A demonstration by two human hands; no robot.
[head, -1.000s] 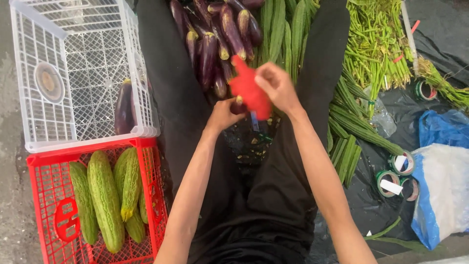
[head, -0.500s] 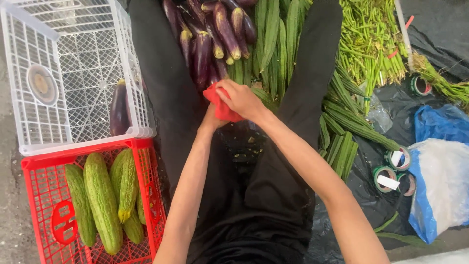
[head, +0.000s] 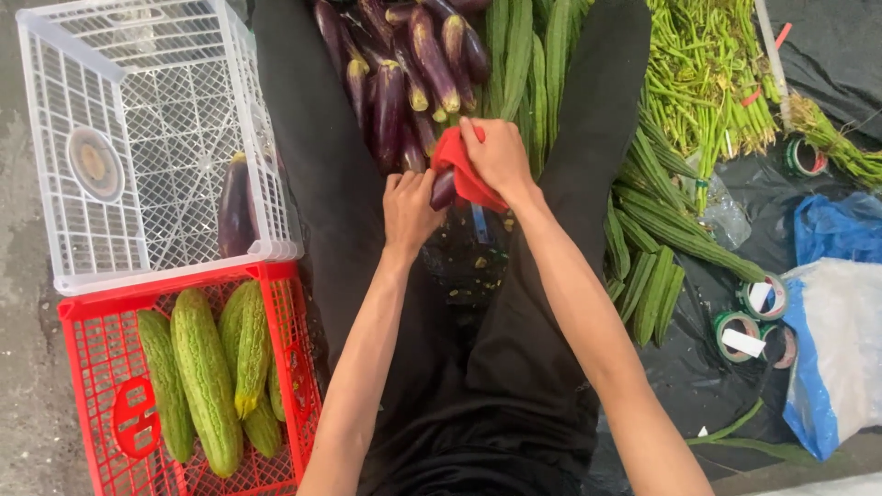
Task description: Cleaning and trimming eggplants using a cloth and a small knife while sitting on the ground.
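On black sheeting (head: 831, 64), hands (head: 459, 184) wipe eggplant (head: 443, 188).

Soft matt red cloth (head: 464, 170) wrapped on glossy smooth purple eggplant (head: 443, 188). At nine o'clock, white plastic lattice crate (head: 138, 138). At seven, red plastic crate (head: 101, 386), warty matt bitter gourds (head: 207, 377).

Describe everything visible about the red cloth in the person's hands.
The red cloth looks like soft fabric, plain bright red, bunched and folded rather than spread flat. The right hand grips it from above, covering its upper part. It is wrapped over the upper end of a dark purple eggplant, whose lower end pokes out and meets the fingers of the left hand. It is held just in front of the eggplant pile, between the person's black-clad legs. Its full size and edges are hidden.
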